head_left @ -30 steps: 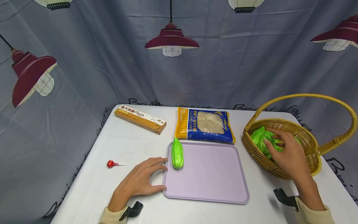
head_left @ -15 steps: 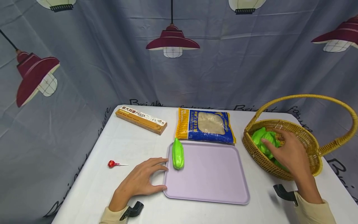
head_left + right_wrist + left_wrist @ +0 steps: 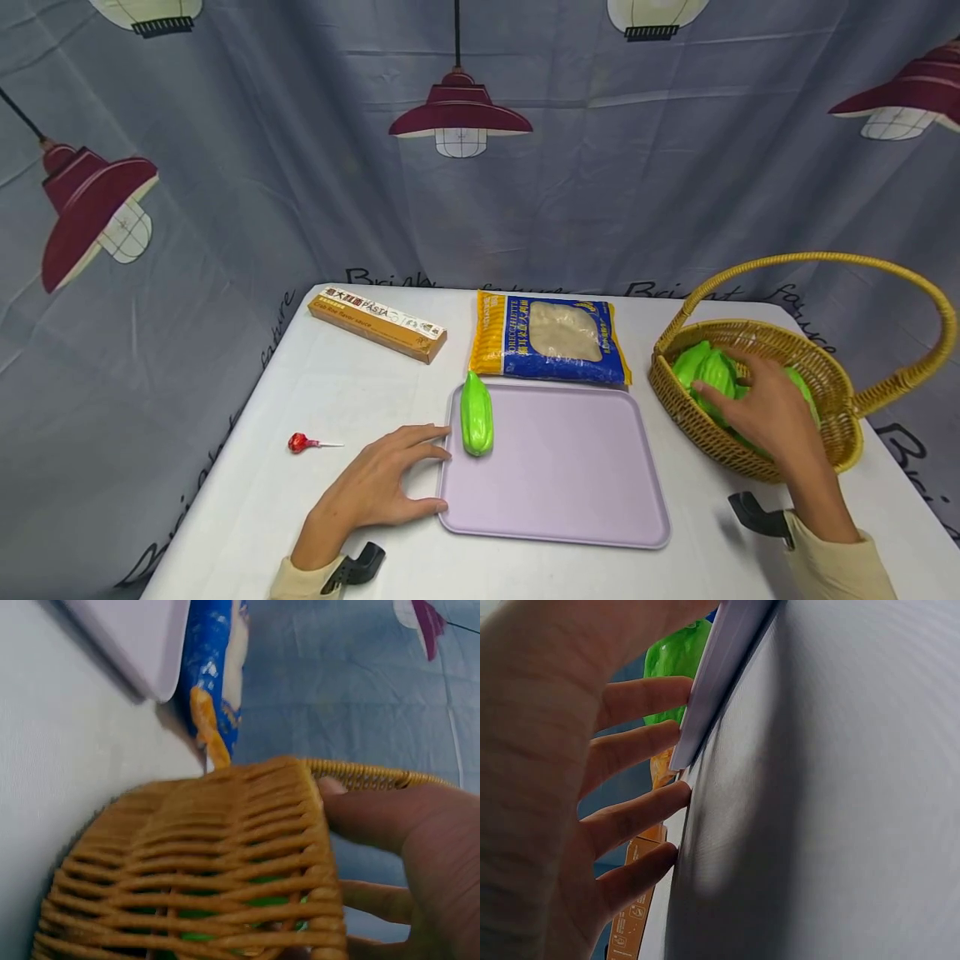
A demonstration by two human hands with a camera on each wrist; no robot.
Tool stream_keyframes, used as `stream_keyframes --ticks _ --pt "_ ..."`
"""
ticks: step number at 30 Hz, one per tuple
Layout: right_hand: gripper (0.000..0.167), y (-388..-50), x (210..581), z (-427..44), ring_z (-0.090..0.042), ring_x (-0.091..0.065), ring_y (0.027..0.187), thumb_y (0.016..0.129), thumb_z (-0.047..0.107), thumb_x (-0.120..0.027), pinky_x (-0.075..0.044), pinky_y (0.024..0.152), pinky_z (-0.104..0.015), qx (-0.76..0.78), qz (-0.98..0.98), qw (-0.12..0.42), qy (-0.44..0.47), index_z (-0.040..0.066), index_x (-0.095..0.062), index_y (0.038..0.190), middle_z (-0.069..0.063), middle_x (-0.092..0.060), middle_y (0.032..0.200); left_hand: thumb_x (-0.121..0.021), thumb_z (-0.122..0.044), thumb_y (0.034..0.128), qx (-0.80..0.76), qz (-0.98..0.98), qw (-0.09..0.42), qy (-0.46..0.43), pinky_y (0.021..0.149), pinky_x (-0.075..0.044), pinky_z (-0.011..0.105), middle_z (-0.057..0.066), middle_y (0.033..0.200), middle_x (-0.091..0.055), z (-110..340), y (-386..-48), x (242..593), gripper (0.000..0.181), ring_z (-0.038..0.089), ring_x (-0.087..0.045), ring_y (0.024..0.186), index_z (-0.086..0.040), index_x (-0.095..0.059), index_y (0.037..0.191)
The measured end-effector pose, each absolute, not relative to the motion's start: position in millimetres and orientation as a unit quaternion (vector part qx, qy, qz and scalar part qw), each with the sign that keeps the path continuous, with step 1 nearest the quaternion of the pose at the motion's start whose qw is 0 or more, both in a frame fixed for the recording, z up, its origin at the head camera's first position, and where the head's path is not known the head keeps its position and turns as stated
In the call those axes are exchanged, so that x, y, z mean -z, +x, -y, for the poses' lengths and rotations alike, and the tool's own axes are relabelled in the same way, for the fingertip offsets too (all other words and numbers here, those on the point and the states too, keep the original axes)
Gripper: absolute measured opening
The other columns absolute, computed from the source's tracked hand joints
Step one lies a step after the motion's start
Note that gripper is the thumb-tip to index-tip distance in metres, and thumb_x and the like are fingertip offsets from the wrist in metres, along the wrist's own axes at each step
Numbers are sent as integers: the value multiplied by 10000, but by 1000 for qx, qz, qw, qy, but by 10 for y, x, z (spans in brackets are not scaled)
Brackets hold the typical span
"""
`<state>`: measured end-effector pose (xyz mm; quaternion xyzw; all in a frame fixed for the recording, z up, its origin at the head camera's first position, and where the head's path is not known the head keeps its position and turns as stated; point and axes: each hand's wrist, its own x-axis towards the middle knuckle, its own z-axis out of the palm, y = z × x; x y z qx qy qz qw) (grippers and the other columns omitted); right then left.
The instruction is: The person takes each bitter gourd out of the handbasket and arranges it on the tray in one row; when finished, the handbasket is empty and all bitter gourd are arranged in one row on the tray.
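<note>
My left hand [image 3: 382, 475] rests at the left edge of the lilac tray [image 3: 555, 467], its fingers spread and the thumb and some fingertips at the rim. On the tray's left side lies one long, ridged green star fruit [image 3: 476, 415]. My right hand [image 3: 772, 408] reaches into the wicker basket [image 3: 675, 417]. Its thumb and fingers are around a bright green star fruit [image 3: 716, 372] there. More green fruit [image 3: 801, 387] shows behind the hand. In the right wrist view the basket wall [image 3: 202, 855] hides most of the fruit and the fingertips.
A blue and yellow pasta bag [image 3: 555, 337] lies just behind the tray. The brown pasta box [image 3: 375, 323] is at back left. A red lollipop [image 3: 298, 442] lies left of my left hand. The basket's tall arched handle [image 3: 825, 258] rises over its right side.
Inside the basket my right hand has shifted slightly, its thumb moving left along the green fruit, which now shows turned differently. My left hand and the tray stay still.
</note>
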<state>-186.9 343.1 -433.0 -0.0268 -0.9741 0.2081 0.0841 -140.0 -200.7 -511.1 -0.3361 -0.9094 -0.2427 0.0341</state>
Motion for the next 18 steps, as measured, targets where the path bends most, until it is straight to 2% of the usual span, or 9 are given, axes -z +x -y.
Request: stream_keyframes --ticks 5,10,18 --pt "884 -1856 4337 -3432 -619 -650 1066 967 499 -782 -588 728 -688 -215 974 75 -17 -110 -470 1526 -465 -547 1359 -840 -637 851 243 910 34 -335 1180 -503 442 -100 1581 -570 2010 -1405 5109 537 158 -546 1450 -310 -754 1269" --pt "841 -1836 4329 -3433 -614 -652 1036 972 440 -790 -591 696 -663 -219 972 79 -12 -85 -464 1542 -455 -564 1339 -846 -632 847 243 912 29 -331 1174 -508 444 -111 1584 -565 2008 -1405 5108 537 151 -547 1446 -317 -755 1272" --pt "741 -1759 4267 -3394 -633 -634 1081 974 332 -797 -521 791 -763 -219 968 120 9 1 -491 1562 -464 -472 1450 -834 -647 851 240 913 26 -330 1181 -501 441 -108 1586 -564 2008 -1402 5114 540 148 -541 1453 -322 -752 1275"
